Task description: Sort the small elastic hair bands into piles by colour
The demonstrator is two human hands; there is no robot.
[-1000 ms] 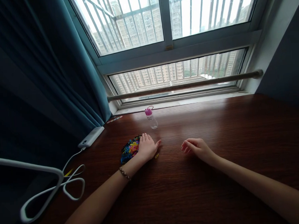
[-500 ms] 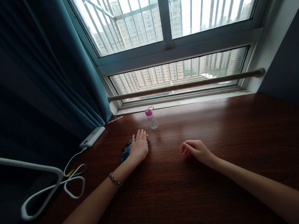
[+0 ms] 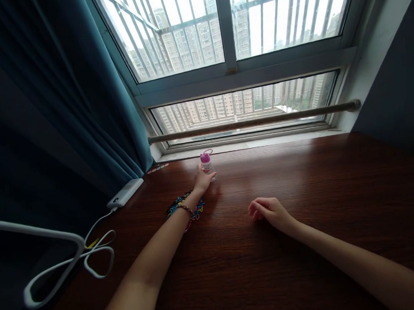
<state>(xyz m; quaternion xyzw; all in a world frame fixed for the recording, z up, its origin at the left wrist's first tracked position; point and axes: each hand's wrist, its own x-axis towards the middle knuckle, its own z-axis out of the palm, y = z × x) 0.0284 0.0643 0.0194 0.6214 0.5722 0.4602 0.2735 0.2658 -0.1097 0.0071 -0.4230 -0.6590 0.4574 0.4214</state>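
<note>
My left hand is at a small clear bottle with a pink lid and a pink loop, standing near the window edge of the table. Its thumb and fingers lie on either side of the bottle's body and hide much of it. Under my left wrist, which wears a beaded bracelet, lies a pile of small colourful bands in blue, black, yellow and pink, partly covered by the arm. My right hand rests on the table, fingers loosely curled, with nothing visible in them.
A brown wooden table runs up to the window sill. At the left are a white power strip, a looped white cable and a blue curtain. A row of small round pieces lies by the curtain.
My left hand has left the pile of bands and moved forward to the bottle, closing around it. More of the pile shows now. My right hand has stayed in place.
</note>
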